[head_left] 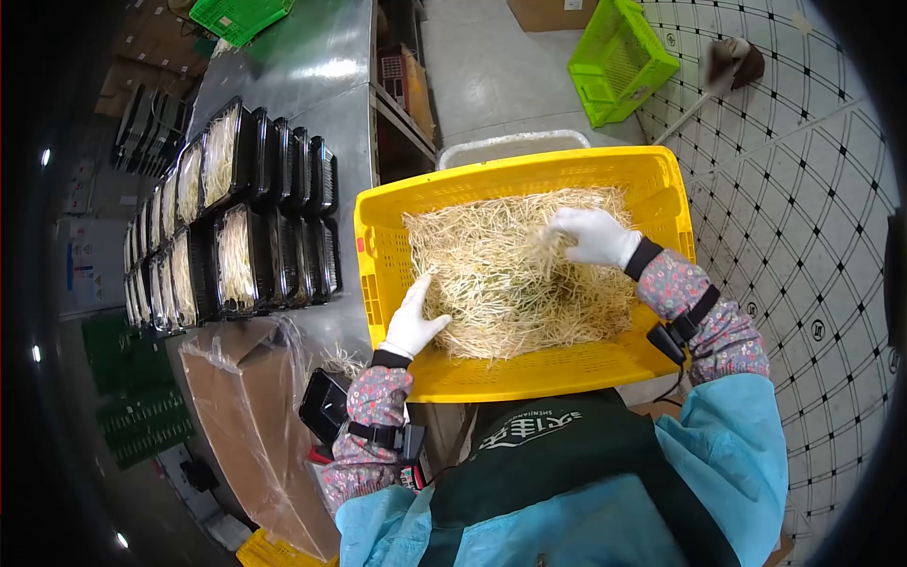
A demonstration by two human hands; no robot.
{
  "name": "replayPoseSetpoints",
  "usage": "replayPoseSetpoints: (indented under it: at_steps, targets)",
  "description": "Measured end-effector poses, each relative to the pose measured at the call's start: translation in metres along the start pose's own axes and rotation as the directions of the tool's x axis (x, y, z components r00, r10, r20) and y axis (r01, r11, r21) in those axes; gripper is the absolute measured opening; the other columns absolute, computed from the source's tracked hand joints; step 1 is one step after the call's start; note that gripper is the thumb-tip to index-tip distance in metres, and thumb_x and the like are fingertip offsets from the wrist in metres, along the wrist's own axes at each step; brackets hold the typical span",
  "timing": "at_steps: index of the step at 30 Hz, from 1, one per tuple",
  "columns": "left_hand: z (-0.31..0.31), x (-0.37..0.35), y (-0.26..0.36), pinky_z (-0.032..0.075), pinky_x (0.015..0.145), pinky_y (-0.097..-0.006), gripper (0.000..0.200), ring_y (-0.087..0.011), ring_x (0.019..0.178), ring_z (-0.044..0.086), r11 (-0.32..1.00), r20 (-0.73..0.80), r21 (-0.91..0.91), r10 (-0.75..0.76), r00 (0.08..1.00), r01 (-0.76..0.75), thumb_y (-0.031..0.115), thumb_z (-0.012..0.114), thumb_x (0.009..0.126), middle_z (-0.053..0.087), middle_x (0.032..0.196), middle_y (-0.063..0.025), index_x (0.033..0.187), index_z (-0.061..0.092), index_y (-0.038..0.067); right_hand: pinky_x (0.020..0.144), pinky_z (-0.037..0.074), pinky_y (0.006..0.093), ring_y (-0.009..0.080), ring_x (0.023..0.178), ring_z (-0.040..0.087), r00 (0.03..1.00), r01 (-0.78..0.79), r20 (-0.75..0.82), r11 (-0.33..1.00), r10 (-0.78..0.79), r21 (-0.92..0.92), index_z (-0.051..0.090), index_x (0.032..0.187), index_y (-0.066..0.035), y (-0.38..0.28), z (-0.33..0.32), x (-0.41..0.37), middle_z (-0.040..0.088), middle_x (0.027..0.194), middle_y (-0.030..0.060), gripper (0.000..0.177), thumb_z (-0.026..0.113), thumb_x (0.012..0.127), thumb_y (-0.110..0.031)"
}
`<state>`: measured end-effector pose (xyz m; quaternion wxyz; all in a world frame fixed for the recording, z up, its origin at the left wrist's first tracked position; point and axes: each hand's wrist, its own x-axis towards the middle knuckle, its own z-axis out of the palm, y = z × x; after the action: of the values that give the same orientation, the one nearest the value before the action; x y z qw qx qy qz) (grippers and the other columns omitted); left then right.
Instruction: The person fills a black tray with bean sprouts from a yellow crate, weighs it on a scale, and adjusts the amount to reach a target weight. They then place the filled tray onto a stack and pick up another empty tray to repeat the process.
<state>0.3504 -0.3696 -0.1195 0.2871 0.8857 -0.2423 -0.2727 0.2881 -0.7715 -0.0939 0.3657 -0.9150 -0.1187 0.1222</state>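
Note:
A yellow plastic crate (529, 383) in front of me holds a thick bed of pale bean sprouts (501, 302). My right hand (597, 236), in a white glove, is over the far right part of the bed. Its fingers close on a small bunch of bean sprouts, which is blurred. My left hand (413, 323), gloved in white too, rests at the left edge of the sprouts, just inside the crate. Its thumb stands apart from the fingers, and nothing is in its grasp.
Black trays (241, 255) packed with sprouts stand stacked on the metal table (326, 85) at left. Below them is a plastic-covered cardboard box (255, 425) beside an unfilled black tray (326, 404). A green crate (619, 71) sits on the floor ahead.

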Motion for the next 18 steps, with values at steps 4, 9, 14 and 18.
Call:
replayPoseSetpoints:
  at_steps: [4,9,14,18]
  targets:
    - [0.001,0.056,-0.004,0.027,0.119,-0.0365,0.105,-0.0345,0.143,0.032,0.972,0.194,0.225,0.031,0.981,-0.075,0.035,0.086,0.068,0.036,0.152,-0.0254,0.149,0.031,-0.003,0.088,0.051,0.0426,0.0331,0.109,0.060,0.945,0.072,-0.272,0.929,-0.179,-0.362,0.057,0.132,-0.015,-0.021,0.020,0.060,0.062,0.117,0.0141,0.058,0.070,0.076,-0.018]
    - [0.018,0.102,-0.006,0.017,0.120,-0.0508,0.124,-0.0405,0.143,0.029,0.888,0.205,0.454,-0.027,0.978,-0.071,0.066,0.079,0.062,0.035,0.151,-0.0265,0.151,0.026,-0.001,0.094,0.046,0.0451,0.0349,0.112,0.059,0.998,-0.042,0.045,0.990,0.049,-0.136,0.048,0.140,-0.009,0.008,0.096,0.086,0.061,0.120,0.0171,0.071,0.069,0.082,-0.045]
    - [0.056,0.096,-0.023,0.015,0.118,-0.0548,0.122,-0.0400,0.133,0.044,0.920,0.252,0.388,-0.045,0.967,-0.059,0.076,0.072,0.061,0.053,0.136,-0.0264,0.149,0.031,0.002,0.091,0.046,0.0469,0.0350,0.106,0.061,0.969,-0.188,0.109,0.947,0.222,-0.262,0.050,0.137,-0.006,0.010,0.141,0.062,0.064,0.111,0.0195,0.087,0.059,0.081,-0.072]
    - [0.054,0.025,0.017,0.049,0.092,-0.0446,0.093,-0.0386,0.106,0.060,0.915,0.434,0.336,0.061,0.899,-0.224,0.058,0.080,0.066,0.065,0.106,-0.0243,0.132,0.050,0.000,0.072,0.051,0.0440,0.0341,0.085,0.066,0.922,-0.027,0.374,0.981,0.098,-0.191,0.047,0.138,-0.008,-0.027,0.140,0.010,0.066,0.092,0.0173,0.092,0.063,0.076,-0.074]
